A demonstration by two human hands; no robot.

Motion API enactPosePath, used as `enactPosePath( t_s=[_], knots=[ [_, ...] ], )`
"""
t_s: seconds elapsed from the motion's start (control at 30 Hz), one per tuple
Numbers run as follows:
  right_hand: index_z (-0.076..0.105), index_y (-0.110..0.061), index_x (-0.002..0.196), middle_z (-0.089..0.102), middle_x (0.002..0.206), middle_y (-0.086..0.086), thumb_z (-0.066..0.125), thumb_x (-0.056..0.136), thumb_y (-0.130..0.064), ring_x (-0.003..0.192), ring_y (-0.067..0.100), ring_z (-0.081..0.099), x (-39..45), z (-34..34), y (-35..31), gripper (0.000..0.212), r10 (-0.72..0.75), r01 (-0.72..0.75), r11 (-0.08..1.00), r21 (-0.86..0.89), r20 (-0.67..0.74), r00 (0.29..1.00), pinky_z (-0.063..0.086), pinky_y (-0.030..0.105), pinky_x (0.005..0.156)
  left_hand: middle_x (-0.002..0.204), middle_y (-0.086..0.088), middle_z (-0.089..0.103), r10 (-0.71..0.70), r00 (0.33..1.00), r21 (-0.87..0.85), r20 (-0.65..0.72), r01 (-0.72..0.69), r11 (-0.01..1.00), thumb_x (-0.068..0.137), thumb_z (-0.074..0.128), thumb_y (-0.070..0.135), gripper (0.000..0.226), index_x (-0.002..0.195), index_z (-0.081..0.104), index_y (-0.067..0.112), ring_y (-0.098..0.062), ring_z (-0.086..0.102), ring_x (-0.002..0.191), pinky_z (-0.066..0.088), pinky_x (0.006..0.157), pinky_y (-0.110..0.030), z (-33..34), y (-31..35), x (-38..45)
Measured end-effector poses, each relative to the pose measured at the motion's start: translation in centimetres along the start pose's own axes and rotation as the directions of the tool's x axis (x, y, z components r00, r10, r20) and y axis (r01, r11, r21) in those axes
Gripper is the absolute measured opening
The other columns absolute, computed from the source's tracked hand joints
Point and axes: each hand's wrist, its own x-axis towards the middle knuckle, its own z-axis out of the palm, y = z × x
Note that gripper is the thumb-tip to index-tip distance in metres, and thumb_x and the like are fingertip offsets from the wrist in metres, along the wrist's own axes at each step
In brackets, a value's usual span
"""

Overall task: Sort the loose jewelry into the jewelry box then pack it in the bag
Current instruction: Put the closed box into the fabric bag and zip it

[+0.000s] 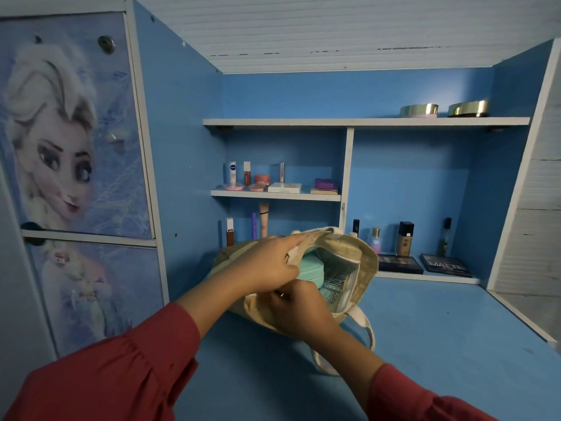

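Jewelry box: mint-green jewelry box (310,270), closed, lying inside the mouth of the bag.
Bag: beige woven bag (362,268) on its side on the blue surface (440,335), mouth facing near, handle trailing near-right.
Left hand (267,262): fingers pinch the bag's upper rim, lifting it.
Right hand (299,308): curled over the lower rim; what it grips, cannot tell exactly.
Far: cosmetics (264,177) on shelves; palettes (446,264) right.
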Motion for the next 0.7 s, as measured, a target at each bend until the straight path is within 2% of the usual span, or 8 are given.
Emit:
enactPosePath(
  t_s=[0.07,0.13,0.2,0.3,0.4,0.5,0.6,0.7],
  knots=[
    [0.073,-0.014,0.087,0.073,0.084,0.006,0.055,0.091,-0.031,0.077,0.021,0.065,0.0,-0.1,0.1,0.024,0.017,-0.018,1.0,0.02,0.008,1.0,0.046,0.033,0.067,0.141,-0.003,0.044,0.003,0.998,-0.014,0.062,-0.002,1.0,0.09,0.054,0.011,0.08,0.15,0.012,0.042,-0.012,0.054,0.089,0.039,0.054,-0.019,-0.4,-0.3,-0.5],
    [0.075,-0.016,0.09,0.072,0.081,-0.002,0.056,0.091,-0.025,0.078,0.015,0.064,0.0,-0.2,0.2,0.021,0.031,-0.032,0.995,0.095,0.006,0.999,0.047,0.03,0.069,0.151,-0.003,0.033,0.006,0.991,-0.083,0.136,0.005,0.997,0.087,0.055,0.002,0.091,0.15,0.004,0.043,-0.022,0.049,0.12,0.045,0.069,-0.013,-0.8,-0.8,-0.8],
    [0.077,-0.019,0.093,0.069,0.081,-0.011,0.059,0.091,-0.02,0.078,0.006,0.062,0.1,-0.5,0.3,0.018,0.062,-0.063,0.98,0.191,0.009,0.998,0.045,0.018,0.07,0.155,-0.002,0.026,-0.007,0.984,-0.073,0.178,0.021,0.997,0.083,0.056,-0.003,0.101,0.148,-0.003,0.048,-0.023,0.044,0.128,0.048,0.09,-0.026,-1.0,-1.5,-0.9],
    [0.076,-0.021,0.098,0.07,0.09,-0.014,0.062,0.09,-0.02,0.085,-0.001,0.061,0.6,-1.1,0.3,0.017,0.081,-0.089,0.973,0.215,0.046,0.996,0.042,0.007,0.073,0.135,-0.007,0.044,-0.062,0.978,0.043,0.2,0.054,0.998,0.082,0.054,-0.003,0.111,0.136,-0.015,0.063,-0.022,0.052,0.108,0.05,0.091,-0.042,-0.7,-2.3,-0.8],
    [0.077,-0.024,0.095,0.073,0.091,-0.011,0.065,0.088,-0.022,0.087,0.002,0.063,0.8,-1.4,0.1,0.014,0.114,-0.122,0.968,0.218,0.051,0.992,0.047,0.014,0.076,0.124,-0.011,0.051,-0.093,0.975,0.119,0.203,0.069,0.99,0.085,0.053,-0.004,0.109,0.139,-0.018,0.059,-0.022,0.061,0.092,0.053,0.068,-0.034,-0.6,-2.0,-0.9],
    [0.078,-0.027,0.091,0.074,0.09,-0.012,0.067,0.086,-0.025,0.088,0.002,0.064,0.8,-1.4,0.3,0.012,0.134,-0.146,0.963,0.228,0.065,0.989,0.051,0.026,0.083,0.13,-0.017,0.053,-0.117,0.979,0.177,0.166,0.087,0.98,0.087,0.054,0.0,0.106,0.143,-0.018,0.051,-0.023,0.063,0.09,0.052,0.064,-0.033,-0.5,-1.9,-1.1],
    [0.077,-0.03,0.094,0.074,0.093,-0.014,0.064,0.088,-0.027,0.089,0.002,0.064,0.3,-0.6,0.5,0.014,0.129,-0.144,0.976,0.166,0.1,0.987,0.052,0.028,0.085,0.099,-0.012,0.061,-0.146,0.976,0.239,0.159,0.106,0.965,0.089,0.054,0.003,0.102,0.143,-0.018,0.05,-0.015,0.055,0.066,0.043,0.05,-0.027,0.0,-2.0,-1.9],
    [0.076,-0.031,0.097,0.074,0.094,-0.013,0.062,0.089,-0.031,0.088,0.001,0.064,-0.4,0.5,0.7,0.016,0.115,-0.131,0.981,0.144,0.11,0.987,0.051,0.026,0.085,0.084,-0.005,0.055,-0.13,0.986,0.318,0.104,0.091,0.944,0.087,0.051,0.0,0.099,0.145,-0.013,0.049,-0.017,0.056,0.07,0.048,0.058,-0.031,0.9,-2.0,-3.0]
  ],
)
